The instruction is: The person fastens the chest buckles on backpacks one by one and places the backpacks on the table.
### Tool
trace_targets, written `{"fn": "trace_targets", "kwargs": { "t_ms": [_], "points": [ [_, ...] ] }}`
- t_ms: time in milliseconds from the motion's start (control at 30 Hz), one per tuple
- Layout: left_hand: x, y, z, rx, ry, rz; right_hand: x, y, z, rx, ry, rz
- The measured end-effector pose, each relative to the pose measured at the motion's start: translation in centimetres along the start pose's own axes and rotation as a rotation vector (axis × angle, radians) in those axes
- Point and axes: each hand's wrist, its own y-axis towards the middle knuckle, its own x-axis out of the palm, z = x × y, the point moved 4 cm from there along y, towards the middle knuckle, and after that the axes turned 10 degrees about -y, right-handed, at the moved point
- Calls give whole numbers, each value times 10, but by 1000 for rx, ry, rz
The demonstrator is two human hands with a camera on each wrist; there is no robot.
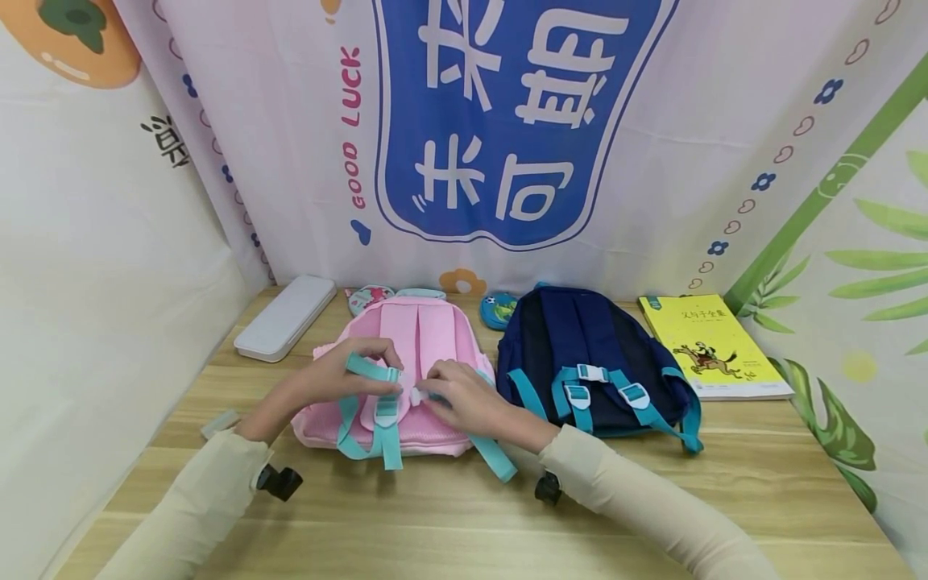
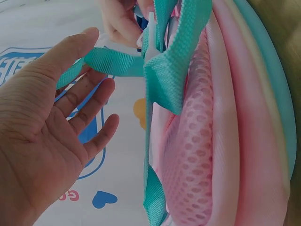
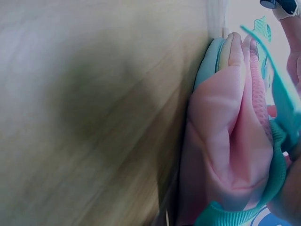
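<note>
A pink backpack (image 1: 438, 326) lies with its straps facing up. My left hand (image 1: 357, 366) is over its left side, thumb and forefinger pinching a teal strap (image 2: 120, 62) that stretches away from the bag; the other fingers are loosely spread. At the middle of the bag my right hand (image 1: 467, 396) pinches a white buckle (image 1: 416, 395), which its fingers partly cover. Below my left hand, a white strap adjuster (image 1: 387, 411) sits on a teal strap. In the right wrist view the pink bag's side (image 3: 221, 141) shows, with my right hand mostly out of frame.
To the right lies a dark blue backpack (image 1: 590, 322) with teal straps and white buckles. A yellow book (image 1: 696, 334) is beyond it. A pale case (image 1: 286, 318) lies at the back left. Two small round pouches, one pink and teal (image 1: 370, 298), one blue (image 1: 497, 310), lie near the wall.
</note>
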Motion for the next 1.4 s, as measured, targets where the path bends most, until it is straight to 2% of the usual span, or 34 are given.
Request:
{"fn": "trace_targets", "kwargs": {
  "t_ms": [200,467,767,1000,1400],
  "points": [
    [1,-1,-3,-27,58,24,0,-2,2,12,28,20],
    [3,-1,-5,-1,89,39,0,-5,4,5,16,73],
    [5,-2,-9,-37,122,62,-3,-7,4,21,22,111],
    [8,1,-14,22,158,71,-5,-7,4,26,27,134],
    [9,2,-16,58,216,94,-7,-8,5,67,41,142]
  ]
}}
